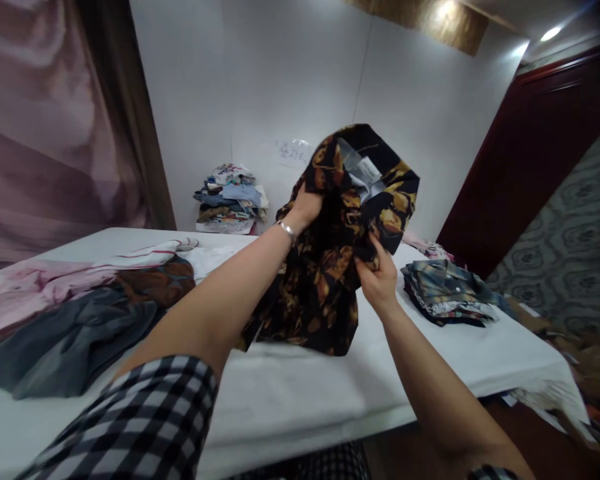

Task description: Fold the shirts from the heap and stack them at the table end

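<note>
One black garment with a gold floral print is being held up above the white table, its lower hem touching the tabletop. A pale sewn-in label is showing inside the collar; its writing is too small to read.

The left hand is gripping the garment's upper left edge, fingers closed into the cloth. One silver bracelet is sitting on that wrist, and a black-and-white checked sleeve is covering the upper arm. The right hand is pinching a fold of the same garment at mid-height, fingers clamped on the fabric.

Relative to the table: one folded stack of dark patterned clothes is lying on its right end. Unfolded pieces are spreading across its left end: one grey, one brown, one pink. One mixed pile of clothes is standing behind the table against the white wall. One sheet of paper is hanging on that wall above the table's far edge, bearing marks that cannot be read.
</note>
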`<state>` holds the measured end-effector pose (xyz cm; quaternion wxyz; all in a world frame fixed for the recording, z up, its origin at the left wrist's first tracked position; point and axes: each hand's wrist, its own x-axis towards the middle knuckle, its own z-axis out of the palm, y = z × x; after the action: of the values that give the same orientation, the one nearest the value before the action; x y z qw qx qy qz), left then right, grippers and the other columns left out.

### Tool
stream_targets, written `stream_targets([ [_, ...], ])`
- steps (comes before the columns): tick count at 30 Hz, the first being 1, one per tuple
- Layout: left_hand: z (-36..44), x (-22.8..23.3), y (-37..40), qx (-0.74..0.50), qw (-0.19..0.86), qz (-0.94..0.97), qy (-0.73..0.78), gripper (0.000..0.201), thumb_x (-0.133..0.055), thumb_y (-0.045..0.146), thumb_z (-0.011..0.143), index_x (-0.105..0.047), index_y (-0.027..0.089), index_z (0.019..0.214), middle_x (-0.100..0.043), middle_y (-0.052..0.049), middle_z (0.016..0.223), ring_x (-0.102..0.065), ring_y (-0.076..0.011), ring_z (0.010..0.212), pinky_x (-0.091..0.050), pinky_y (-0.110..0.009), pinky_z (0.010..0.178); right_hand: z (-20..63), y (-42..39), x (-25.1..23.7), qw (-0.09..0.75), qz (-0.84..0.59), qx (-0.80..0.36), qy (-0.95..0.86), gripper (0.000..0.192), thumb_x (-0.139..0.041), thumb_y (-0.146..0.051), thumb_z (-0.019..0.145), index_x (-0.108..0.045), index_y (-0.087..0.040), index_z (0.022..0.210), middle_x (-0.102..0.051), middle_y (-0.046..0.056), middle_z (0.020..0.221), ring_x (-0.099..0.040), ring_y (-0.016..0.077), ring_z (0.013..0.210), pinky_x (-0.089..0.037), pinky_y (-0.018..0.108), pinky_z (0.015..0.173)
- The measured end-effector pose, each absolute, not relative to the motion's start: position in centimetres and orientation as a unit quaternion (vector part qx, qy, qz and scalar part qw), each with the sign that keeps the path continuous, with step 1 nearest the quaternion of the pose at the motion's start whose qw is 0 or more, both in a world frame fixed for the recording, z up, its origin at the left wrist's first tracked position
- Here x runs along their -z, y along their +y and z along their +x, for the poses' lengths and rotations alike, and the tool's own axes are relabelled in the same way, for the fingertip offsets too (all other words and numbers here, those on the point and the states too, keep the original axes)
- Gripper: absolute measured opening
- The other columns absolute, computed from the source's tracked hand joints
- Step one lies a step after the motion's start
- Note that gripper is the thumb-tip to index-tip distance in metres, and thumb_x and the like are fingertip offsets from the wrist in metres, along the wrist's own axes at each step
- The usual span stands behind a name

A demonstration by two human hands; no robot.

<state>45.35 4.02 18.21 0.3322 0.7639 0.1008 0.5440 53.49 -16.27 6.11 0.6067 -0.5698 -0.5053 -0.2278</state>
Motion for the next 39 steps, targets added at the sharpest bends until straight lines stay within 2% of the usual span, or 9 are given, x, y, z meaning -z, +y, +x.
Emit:
stream_targets([
  [5,47.8,-15.4,5.6,-0.322,0.330,0.854,0.240,0.084,-0.063,0.018,0.070,-0.030,0.011,0.146,-0.060,-0.018,0.129,-0.057,-0.0268,0.118,-0.042,-0.038,0.102,60.9,-15.6,-2.2,0.509,-0.744,0.122,-0.415,0.080,-0.062,-0.023,0.071,-0.034,-0.021,0.147,-0.051,0.011,0.138,-0.052,0.0282,0.124,-0.043,0.045,0.104],
  [8,44.7,-10.1,5.1,-0.311,0.301,0.857,0.280,0.069,-0.054,0.018,0.077,-0.037,0.013,0.143,-0.052,-0.015,0.140,-0.049,-0.0239,0.128,-0.037,-0.033,0.107,61.7,-17.9,3.7,0.467,-0.780,0.065,-0.411,0.072,-0.059,-0.025,0.073,-0.042,-0.021,0.142,-0.054,0.010,0.137,-0.051,0.0276,0.126,-0.040,0.045,0.107],
  [12,38.8,-2.1,1.9,-0.246,0.301,0.879,0.276,0.042,-0.051,0.031,0.082,-0.061,0.016,0.121,-0.066,-0.010,0.122,-0.061,-0.0255,0.113,-0.044,-0.037,0.101,59.6,-20.9,10.2,0.437,-0.799,-0.017,-0.413,0.051,-0.058,-0.031,0.076,-0.060,-0.020,0.126,-0.061,0.010,0.129,-0.055,0.0280,0.122,-0.042,0.046,0.105],
  [17,33.7,3.9,-1.3,-0.135,0.145,0.937,0.288,0.057,-0.053,0.049,0.083,-0.054,0.016,0.130,-0.043,-0.015,0.148,-0.039,-0.0290,0.137,-0.032,-0.042,0.111,56.7,-22.2,12.1,0.424,-0.790,-0.044,-0.440,0.047,-0.056,-0.041,0.083,-0.063,-0.019,0.123,-0.065,0.012,0.123,-0.059,0.0274,0.115,-0.043,0.045,0.103],
  [19,32.8,4.7,-1.6,-0.102,0.112,0.939,0.310,0.058,-0.053,0.051,0.084,-0.054,0.017,0.131,-0.045,-0.016,0.146,-0.042,-0.0314,0.134,-0.038,-0.045,0.106,55.5,-22.1,12.1,0.427,-0.777,-0.038,-0.460,0.046,-0.057,-0.040,0.082,-0.063,-0.021,0.124,-0.065,0.010,0.123,-0.059,0.0267,0.115,-0.043,0.045,0.103],
  [23,32.6,5.5,-1.6,-0.057,0.088,0.944,0.314,0.040,-0.052,0.043,0.086,-0.064,0.016,0.112,-0.064,-0.015,0.119,-0.057,-0.0310,0.114,-0.048,-0.040,0.089,53.2,-21.5,12.4,0.445,-0.750,-0.067,-0.484,0.046,-0.062,-0.030,0.076,-0.064,-0.023,0.122,-0.067,0.008,0.116,-0.062,0.0244,0.107,-0.047,0.043,0.097],
  [29,33.4,5.0,-0.7,-0.065,0.040,0.944,0.320,0.018,-0.051,0.019,0.083,-0.067,0.017,0.091,-0.068,-0.013,0.100,-0.063,-0.0253,0.097,-0.047,-0.033,0.080,51.7,-21.0,12.1,0.552,-0.699,-0.121,-0.438,0.031,-0.061,-0.027,0.071,-0.073,-0.019,0.099,-0.071,0.005,0.085,-0.064,0.0187,0.078,-0.052,0.036,0.079],
  [36,31.6,-3.8,8.1,-0.180,-0.045,0.859,0.478,0.037,-0.032,0.015,0.087,-0.058,0.004,0.112,-0.059,-0.027,0.114,-0.054,-0.0376,0.110,-0.041,-0.049,0.085,47.2,-22.0,8.0,0.655,-0.584,-0.229,-0.421,0.025,-0.069,-0.032,0.073,-0.072,-0.023,0.096,-0.071,0.003,0.088,-0.064,0.0180,0.082,-0.053,0.033,0.077],
  [39,31.7,-4.8,7.7,-0.254,-0.058,0.847,0.464,0.038,-0.041,0.027,0.087,-0.057,0.008,0.116,-0.060,-0.021,0.119,-0.053,-0.0350,0.112,-0.041,-0.047,0.090,44.9,-22.2,6.3,0.636,-0.536,-0.239,-0.500,0.024,-0.070,-0.028,0.077,-0.072,-0.026,0.100,-0.070,0.004,0.100,-0.062,0.0187,0.096,-0.051,0.033,0.086],
])
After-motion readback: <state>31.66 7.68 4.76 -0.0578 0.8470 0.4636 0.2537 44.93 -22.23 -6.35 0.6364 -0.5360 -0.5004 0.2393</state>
